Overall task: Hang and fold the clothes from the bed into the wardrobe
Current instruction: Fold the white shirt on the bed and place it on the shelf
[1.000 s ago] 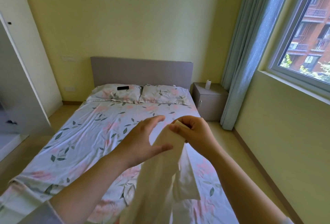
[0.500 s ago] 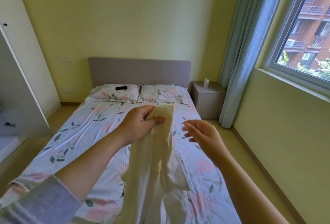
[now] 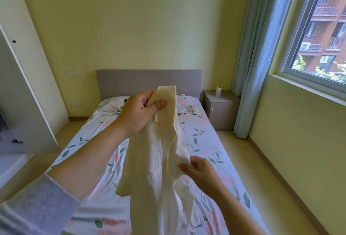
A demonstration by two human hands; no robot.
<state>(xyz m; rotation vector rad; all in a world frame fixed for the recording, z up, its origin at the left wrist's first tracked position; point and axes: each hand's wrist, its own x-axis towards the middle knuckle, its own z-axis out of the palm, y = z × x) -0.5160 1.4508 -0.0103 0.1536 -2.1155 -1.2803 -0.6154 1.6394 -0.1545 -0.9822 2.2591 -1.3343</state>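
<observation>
A cream-white garment [image 3: 155, 169] hangs in front of me over the bed [image 3: 204, 141], which has a floral sheet. My left hand [image 3: 139, 111] is raised and grips the garment's top end between thumb and curled fingers. Lower down, my right hand [image 3: 200, 172] pinches a loose fold of the same garment at its right side. The garment's bottom falls out of view below. The white wardrobe [image 3: 28, 84] stands at the left with its door open.
Two floral pillows [image 3: 187, 105] lie at the grey headboard [image 3: 148, 81]. A grey nightstand [image 3: 221, 111] with a small white bottle sits right of the bed. A blue curtain [image 3: 262, 56] and a window fill the right wall. Bare floor runs along both sides of the bed.
My left hand has lifted the garment's top end higher. My right hand, empty and apart half a second ago, has dropped and taken hold of a lower fold.
</observation>
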